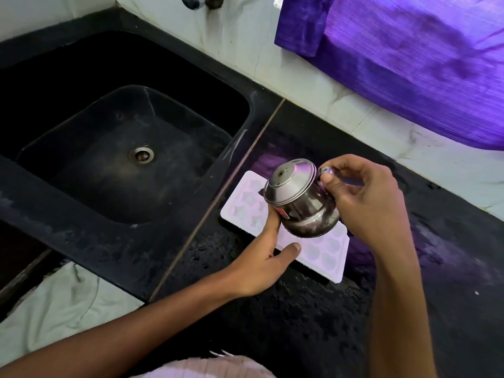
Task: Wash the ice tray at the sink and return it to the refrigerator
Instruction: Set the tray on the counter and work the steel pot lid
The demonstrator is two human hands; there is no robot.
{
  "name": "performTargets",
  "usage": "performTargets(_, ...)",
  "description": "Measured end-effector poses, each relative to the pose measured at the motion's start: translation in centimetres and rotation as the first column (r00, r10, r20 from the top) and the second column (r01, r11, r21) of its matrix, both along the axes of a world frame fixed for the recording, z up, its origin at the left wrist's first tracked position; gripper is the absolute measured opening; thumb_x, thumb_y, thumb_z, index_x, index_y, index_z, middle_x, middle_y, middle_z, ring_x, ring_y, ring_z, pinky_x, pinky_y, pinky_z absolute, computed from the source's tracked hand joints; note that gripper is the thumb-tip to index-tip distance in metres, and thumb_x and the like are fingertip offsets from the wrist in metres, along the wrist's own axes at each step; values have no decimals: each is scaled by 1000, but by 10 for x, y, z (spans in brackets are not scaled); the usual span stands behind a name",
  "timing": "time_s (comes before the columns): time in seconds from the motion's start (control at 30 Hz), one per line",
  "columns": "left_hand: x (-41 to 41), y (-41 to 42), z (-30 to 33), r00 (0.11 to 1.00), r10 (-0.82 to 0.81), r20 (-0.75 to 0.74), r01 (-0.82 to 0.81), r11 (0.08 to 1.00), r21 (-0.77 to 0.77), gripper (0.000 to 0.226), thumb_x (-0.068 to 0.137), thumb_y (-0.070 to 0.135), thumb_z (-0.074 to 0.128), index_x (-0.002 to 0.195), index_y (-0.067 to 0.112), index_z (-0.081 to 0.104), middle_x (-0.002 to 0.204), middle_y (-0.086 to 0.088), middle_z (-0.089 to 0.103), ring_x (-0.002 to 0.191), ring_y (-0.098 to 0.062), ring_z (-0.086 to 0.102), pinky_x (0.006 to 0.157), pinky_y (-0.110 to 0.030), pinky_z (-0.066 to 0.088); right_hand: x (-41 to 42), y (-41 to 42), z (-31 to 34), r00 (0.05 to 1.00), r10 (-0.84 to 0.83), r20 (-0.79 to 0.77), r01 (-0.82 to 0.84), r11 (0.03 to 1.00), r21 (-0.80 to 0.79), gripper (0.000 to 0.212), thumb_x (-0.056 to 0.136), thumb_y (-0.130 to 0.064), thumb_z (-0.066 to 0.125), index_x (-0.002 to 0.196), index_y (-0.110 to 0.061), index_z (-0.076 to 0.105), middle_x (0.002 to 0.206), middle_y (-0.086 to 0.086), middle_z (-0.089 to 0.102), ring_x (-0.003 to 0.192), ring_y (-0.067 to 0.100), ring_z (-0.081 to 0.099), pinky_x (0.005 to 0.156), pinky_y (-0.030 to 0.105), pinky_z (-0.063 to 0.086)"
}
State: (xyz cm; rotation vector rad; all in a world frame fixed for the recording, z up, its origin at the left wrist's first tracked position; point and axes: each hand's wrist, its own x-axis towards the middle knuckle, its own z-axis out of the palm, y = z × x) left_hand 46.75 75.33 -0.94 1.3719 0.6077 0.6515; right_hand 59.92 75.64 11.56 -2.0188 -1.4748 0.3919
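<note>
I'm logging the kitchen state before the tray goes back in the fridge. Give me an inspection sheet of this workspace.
Surface: black stone counter, wet with droplets near the tray.
Job's things: white ice tray flat on the counter right of the sink; black sink, basin holds nothing visible, drain uncovered.
Clutter: steel lidded pot, tilted over the tray.
Grippers: left hand rests on the tray's near edge, fingers under the pot; right hand grips the pot's handle.
Cables: nothing seen.
Surroundings: purple curtain over the white tiled wall; tap base at the top edge; pale cloth lower left.
</note>
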Motion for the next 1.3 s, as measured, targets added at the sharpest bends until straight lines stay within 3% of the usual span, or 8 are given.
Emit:
performTargets(0.07, 0, -3, -2, 1000, -4, -10, 4, 1000, -14, 87, 91, 22, 47, 150, 27, -16, 154, 30, -1, 138, 18, 4, 98, 2, 20, -2, 1, 0, 999, 22, 24, -22, 999, -23, 8, 88, -24, 64, 84, -31, 66, 81, -14, 69, 76, 5, 66, 72, 27, 48)
performTargets(0.2, -3, -6, -4, 1000, -4, -14, 3, 999, -33, 86, 91, 24, 47, 151, 29, -14, 154, 31, 2, 137, 19, 6, 92, 4, 22, -5, 2, 0, 998, 48, 41, -46, 998, -42, 11, 88, -23, 64, 82, -32, 65, 80, -15, 67, 74, 1, 64, 66, 20, 44)
performTargets(0.43, -2, -8, -1, 1000, 6, -11, -6, 1000, -21, 88, 91, 21, 47, 150, 24, -18, 157, 24, -5, 137, 20, 3, 94, 4, 22, -4, 1, -1, 997, 59, 43, -58, 998, -32, 11, 89, -22, 63, 85, -31, 66, 81, -16, 67, 75, 4, 65, 67, 21, 46)
performTargets(0.63, -3, -9, 0, 1000, -5, 2, 5, 1000, -28, 88, 91, 23, 47, 149, 26, -20, 157, 25, -10, 142, 12, -6, 113, -9, 6, -3, -1, 0, 998, 54, 40, -54, 998, -17, 12, 89, -21, 63, 85, -32, 65, 81, -16, 68, 75, 3, 66, 71, 27, 49)
performTargets(0.93, -2, -9, 5, 1000, 1, -20, -1, 1000, -28, 92, 90, 23, 47, 148, 23, -24, 156, 24, -17, 138, 18, -11, 106, 1, 3, -1, -2, 0, 998, 61, 16, -62, 998, 12, 13, 89, -18, 62, 85, -30, 64, 79, -18, 66, 75, -5, 62, 75, 31, 53)
performTargets(1.07, -3, -8, 7, 1000, 6, -23, -6, 1000, -12, 93, 90, 23, 48, 147, 25, -26, 146, 37, -16, 132, 26, -11, 101, 5, 6, 1, -1, -2, 998, 63, -17, -62, 997, 36, 13, 89, -15, 62, 86, -27, 66, 78, -15, 67, 72, -3, 63, 76, 35, 55)
performTargets(1.3, -6, -8, 6, 999, 18, -39, -18, 1000, 4, 91, 96, 20, 49, 146, 31, -27, 142, 43, -18, 133, 24, -13, 101, 6, 3, 8, -1, -10, 989, 81, -124, -72, 995, 74, 22, 91, -11, 59, 83, -30, 63, 75, -14, 65, 73, -1, 63, 70, 21, 51)
